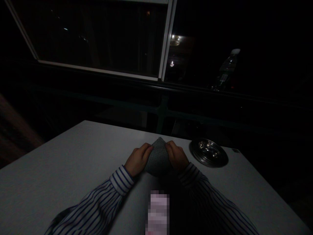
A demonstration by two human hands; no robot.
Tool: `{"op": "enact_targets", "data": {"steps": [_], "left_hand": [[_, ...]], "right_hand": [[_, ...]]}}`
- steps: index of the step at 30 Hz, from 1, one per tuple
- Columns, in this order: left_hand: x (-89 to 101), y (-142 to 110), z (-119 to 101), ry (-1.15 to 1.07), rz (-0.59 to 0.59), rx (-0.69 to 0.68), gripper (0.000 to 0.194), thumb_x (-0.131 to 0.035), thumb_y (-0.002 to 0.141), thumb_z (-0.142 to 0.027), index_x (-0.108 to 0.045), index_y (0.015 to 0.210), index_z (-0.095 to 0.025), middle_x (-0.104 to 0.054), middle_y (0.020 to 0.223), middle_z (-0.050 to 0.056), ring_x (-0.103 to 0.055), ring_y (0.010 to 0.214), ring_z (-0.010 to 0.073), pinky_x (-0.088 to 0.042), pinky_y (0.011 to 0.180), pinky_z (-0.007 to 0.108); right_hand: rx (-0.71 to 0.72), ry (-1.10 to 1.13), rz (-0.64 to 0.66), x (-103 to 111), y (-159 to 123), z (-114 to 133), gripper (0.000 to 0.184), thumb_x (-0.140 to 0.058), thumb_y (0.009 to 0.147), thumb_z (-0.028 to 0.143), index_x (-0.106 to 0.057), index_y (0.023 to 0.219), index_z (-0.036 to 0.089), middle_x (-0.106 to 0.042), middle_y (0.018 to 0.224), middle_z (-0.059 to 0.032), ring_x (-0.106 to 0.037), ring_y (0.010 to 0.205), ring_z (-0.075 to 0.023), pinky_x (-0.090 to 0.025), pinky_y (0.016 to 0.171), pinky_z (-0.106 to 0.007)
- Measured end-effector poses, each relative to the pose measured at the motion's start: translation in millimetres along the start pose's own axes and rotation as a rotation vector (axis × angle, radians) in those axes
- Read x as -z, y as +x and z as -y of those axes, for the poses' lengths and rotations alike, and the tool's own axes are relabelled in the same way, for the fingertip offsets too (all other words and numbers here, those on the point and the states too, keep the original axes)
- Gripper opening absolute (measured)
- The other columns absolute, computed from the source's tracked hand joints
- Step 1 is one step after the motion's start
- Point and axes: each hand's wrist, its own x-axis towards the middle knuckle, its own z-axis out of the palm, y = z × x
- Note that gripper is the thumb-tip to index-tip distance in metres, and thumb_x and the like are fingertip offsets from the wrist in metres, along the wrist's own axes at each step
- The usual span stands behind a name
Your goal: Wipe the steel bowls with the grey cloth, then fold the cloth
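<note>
A grey textured cloth [158,160] is stretched between my two hands above the white table [97,153], one corner pointing up and away from me. My left hand [139,160] pinches its left edge between thumb and fingers. On the opposite edge, my right hand [177,156] grips the cloth in the same way. The lower part of the cloth hangs in shadow, and the fingers behind it are hidden. Just right of my right hand lies a round, shiny metal plate [208,152]; I cannot tell whether several are stacked.
Beyond the table's far edge is a dark window with a pale frame [97,70]. A clear plastic bottle with a white cap [228,67] shows at the back right, perhaps as a reflection. A small label [235,150] marks the table's far right corner. A pixelated patch covers the bottom middle.
</note>
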Motion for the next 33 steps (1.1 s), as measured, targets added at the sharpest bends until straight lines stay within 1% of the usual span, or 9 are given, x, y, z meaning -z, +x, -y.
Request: {"op": "enact_targets", "data": {"steps": [4,7,10,18,21,24,27,30,33], "left_hand": [[1.8,-0.6,1.7,-0.054,0.027,0.022,0.025,-0.039,0.079,-0.038,-0.053,0.073,-0.019,-0.055,0.064,-0.001,-0.052,0.061,0.0134,-0.036,0.059,0.023],[1.7,2.7,0.9,-0.152,0.096,0.044,0.026,-0.043,0.077,-0.04,-0.054,0.077,-0.017,-0.056,0.066,-0.001,-0.052,0.064,0.0132,-0.038,0.059,0.022],[0.7,8.0,-2.5,-0.226,0.096,0.05,0.026,-0.044,0.075,-0.04,-0.053,0.074,-0.016,-0.054,0.065,-0.001,-0.05,0.064,0.0126,-0.039,0.059,0.022],[5.4,7.2,3.4,-0.247,-0.074,0.091,0.023,-0.046,0.074,-0.038,-0.052,0.069,-0.016,-0.051,0.062,-0.002,-0.048,0.063,0.0121,-0.038,0.058,0.022],[8.6,5.8,6.4,-0.342,0.019,0.172,0.024,-0.048,0.072,-0.04,-0.052,0.073,-0.016,-0.051,0.061,-0.002,-0.049,0.06,0.0121,-0.039,0.055,0.022],[13.9,8.3,1.8,-0.361,0.166,0.191,0.029,-0.054,0.067,-0.04,-0.053,0.084,-0.016,-0.055,0.065,-0.001,-0.052,0.06,0.0129,-0.04,0.054,0.022],[17.0,13.9,-9.0,-0.222,0.324,0.116,0.035,-0.06,0.062,-0.038,-0.056,0.089,-0.017,-0.061,0.072,0.002,-0.055,0.065,0.0154,-0.041,0.057,0.023],[13.7,18.9,-19.4,-0.086,0.449,-0.006,0.029,-0.056,0.066,-0.038,-0.061,0.085,-0.017,-0.063,0.072,0.002,-0.056,0.066,0.0159,-0.04,0.058,0.023],[8.7,20.8,-23.8,-0.017,0.414,-0.092,0.025,-0.047,0.073,-0.037,-0.063,0.077,-0.018,-0.06,0.064,0.001,-0.053,0.06,0.0138,-0.037,0.053,0.021]], "right_hand": [[0.032,-0.061,0.021,2.6,0.8,1.6,0.025,-0.025,0.086,0.032,-0.047,0.081,0.02,-0.058,0.068,-0.0022,-0.058,0.068,-0.0159,-0.037,0.06,-0.023],[0.121,-0.121,0.115,5.4,2.5,6.1,0.025,-0.027,0.086,0.031,-0.049,0.082,0.02,-0.058,0.068,-0.0019,-0.057,0.065,-0.0144,-0.037,0.06,-0.023],[0.219,-0.126,0.19,8.4,3.7,9.5,0.025,-0.032,0.085,0.032,-0.053,0.082,0.019,-0.06,0.072,-0.0024,-0.057,0.068,-0.0141,-0.038,0.064,-0.023],[0.017,0.241,0.213,17.3,-0.8,-16.3,0.022,-0.049,0.075,0.034,-0.057,0.085,0.016,-0.061,0.078,-0.0022,-0.055,0.074,-0.0132,-0.042,0.065,-0.024],[-0.001,0.248,0.182,23.7,-0.6,-20.6,0.02,-0.051,0.073,0.03,-0.059,0.084,0.015,-0.062,0.077,-0.0021,-0.056,0.073,-0.0129,-0.042,0.066,-0.024],[0.073,0.198,0.175,32.5,1.7,-14.3,0.017,-0.051,0.074,0.027,-0.06,0.085,0.016,-0.062,0.081,-0.0024,-0.056,0.078,-0.0133,-0.042,0.07,-0.025],[0.21,0.086,0.214,39.3,4.6,-3.0,0.017,-0.049,0.075,0.024,-0.061,0.085,0.018,-0.062,0.082,-0.0027,-0.056,0.078,-0.0135,-0.041,0.072,-0.026],[0.292,0.046,0.236,41.5,4.8,6.0,0.018,-0.049,0.075,0.024,-0.061,0.087,0.018,-0.062,0.084,-0.003,-0.056,0.079,-0.0133,-0.041,0.073,-0.025],[0.203,0.134,0.199,41.1,0.4,6.2,0.029,-0.053,0.073,0.026,-0.056,0.1,0.017,-0.061,0.089,-0.0037,-0.056,0.08,-0.0126,-0.042,0.073,-0.024]]}}
